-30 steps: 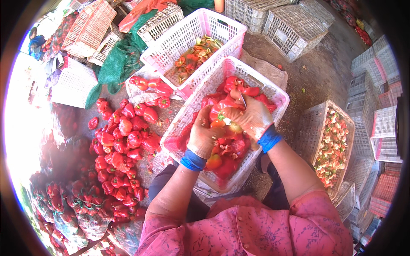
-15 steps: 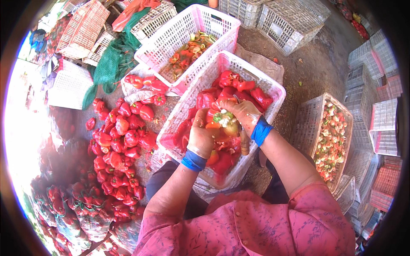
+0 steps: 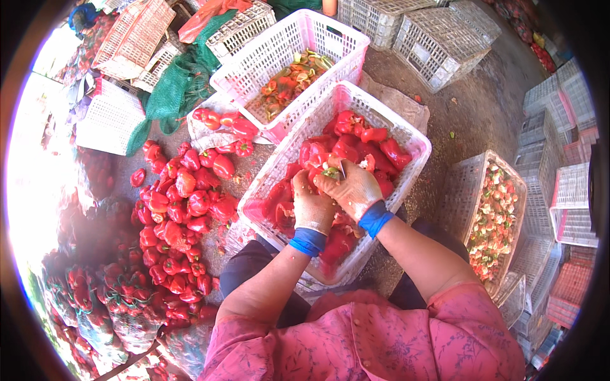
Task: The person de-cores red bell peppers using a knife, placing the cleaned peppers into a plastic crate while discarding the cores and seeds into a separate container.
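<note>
Over the near white crate (image 3: 416, 138), both gloved hands come together around a bell pepper (image 3: 331, 172), whose green and pale core part shows between the thumbs. My left hand (image 3: 312, 206) is closed on the pepper from the left, hiding most of it. Curled on the other side, my right hand (image 3: 356, 189) holds a small knife (image 3: 342, 169); a bit of its blade sticks up by the thumb, and its handle is covered. Red opened peppers (image 3: 343, 136) fill the crate beneath and beyond my hands.
Behind stands another crate (image 3: 232, 81) with pepper scraps in its bottom. Whole red peppers (image 3: 184, 203) lie heaped on the left floor, beside filled net bags (image 3: 130, 311). At right, a tilted crate (image 3: 459, 190) holds cut cores (image 3: 492, 216); stacked crates (image 3: 540, 146) line that side.
The two hands have drawn closer together, the right turning inward. The pepper's seedy core, plainly exposed before, is now mostly covered, and the knife's wooden handle is out of sight.
</note>
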### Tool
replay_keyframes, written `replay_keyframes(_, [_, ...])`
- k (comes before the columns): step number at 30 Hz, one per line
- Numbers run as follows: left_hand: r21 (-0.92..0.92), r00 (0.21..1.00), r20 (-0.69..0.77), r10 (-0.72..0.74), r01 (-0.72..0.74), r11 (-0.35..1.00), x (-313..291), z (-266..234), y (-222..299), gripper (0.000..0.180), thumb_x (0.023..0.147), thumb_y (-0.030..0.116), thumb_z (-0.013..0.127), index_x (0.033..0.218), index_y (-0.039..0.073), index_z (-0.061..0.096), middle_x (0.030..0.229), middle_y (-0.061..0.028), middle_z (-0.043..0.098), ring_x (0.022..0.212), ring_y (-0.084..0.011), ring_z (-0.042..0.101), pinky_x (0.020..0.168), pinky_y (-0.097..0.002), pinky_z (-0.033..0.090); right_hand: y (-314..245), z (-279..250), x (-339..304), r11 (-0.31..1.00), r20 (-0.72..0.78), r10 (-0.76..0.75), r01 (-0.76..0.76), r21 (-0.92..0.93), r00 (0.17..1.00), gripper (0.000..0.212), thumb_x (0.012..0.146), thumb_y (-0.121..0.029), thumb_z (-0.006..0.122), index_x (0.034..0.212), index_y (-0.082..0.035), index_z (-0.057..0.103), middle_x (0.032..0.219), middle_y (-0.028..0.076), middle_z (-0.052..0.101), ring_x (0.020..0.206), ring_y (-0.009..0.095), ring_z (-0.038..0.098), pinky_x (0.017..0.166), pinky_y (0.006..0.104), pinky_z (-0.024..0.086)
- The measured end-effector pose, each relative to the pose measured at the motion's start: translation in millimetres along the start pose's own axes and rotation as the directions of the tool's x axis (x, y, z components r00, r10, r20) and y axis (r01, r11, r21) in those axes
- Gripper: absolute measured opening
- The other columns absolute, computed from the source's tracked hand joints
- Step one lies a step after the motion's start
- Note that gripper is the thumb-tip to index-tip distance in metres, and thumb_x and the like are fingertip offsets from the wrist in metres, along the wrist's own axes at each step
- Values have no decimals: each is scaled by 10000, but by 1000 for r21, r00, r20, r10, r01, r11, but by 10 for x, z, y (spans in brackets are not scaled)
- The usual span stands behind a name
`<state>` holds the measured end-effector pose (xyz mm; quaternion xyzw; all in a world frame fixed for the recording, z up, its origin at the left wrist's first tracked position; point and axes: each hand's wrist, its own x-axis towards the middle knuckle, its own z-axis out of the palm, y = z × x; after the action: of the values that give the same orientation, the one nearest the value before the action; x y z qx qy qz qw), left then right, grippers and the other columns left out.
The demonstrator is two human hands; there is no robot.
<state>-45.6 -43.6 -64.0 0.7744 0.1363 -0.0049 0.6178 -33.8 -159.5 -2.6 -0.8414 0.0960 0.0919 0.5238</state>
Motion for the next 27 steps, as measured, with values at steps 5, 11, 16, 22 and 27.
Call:
replay_keyframes(5, [-133,979,145,-142,162,978,-73,-24,154,654,645,-5,712,1249,-16,461,1104,-156,626,994,-231,618,841,-347,514,362,9,176,998,-9,6,-6,60,1000,377,863,-386,731,862,-26,618,765,86,670,715,182,644,675,329,515])
replay_keyframes(11, [-163,965,218,-146,184,969,-113,-37,185,622,685,-63,647,1274,-8,452,1091,-155,623,978,-227,629,809,-324,531,411,-21,151,970,-24,-173,166,-178,985,381,910,-434,629,822,-64,615,748,147,652,689,287,646,635,392,497])
replay_keyframes(16, [-123,945,313,-96,140,982,-129,-134,294,594,744,-116,577,1307,19,446,1096,-159,618,980,-233,632,798,-316,541,357,-95,99,905,-51,-387,368,-211,921,406,956,-413,533,802,-41,589,793,200,635,755,401,623,652,466,485])
replay_keyframes(22, [-374,911,386,-143,296,879,-116,-232,554,611,768,-191,504,1333,31,444,1153,-126,596,952,-196,633,747,-278,544,193,-246,23,955,-115,-286,293,50,951,342,976,-333,523,841,-30,608,805,191,638,773,374,629,679,443,487])
replay_keyframes(27, [-453,897,433,-87,300,840,-253,53,842,571,772,-178,521,1307,11,458,1151,-113,594,935,-180,633,739,-278,545,-40,-749,-222,867,-239,-498,473,-156,834,321,977,-343,526,943,-52,656,878,178,669,852,374,640,746,437,504])
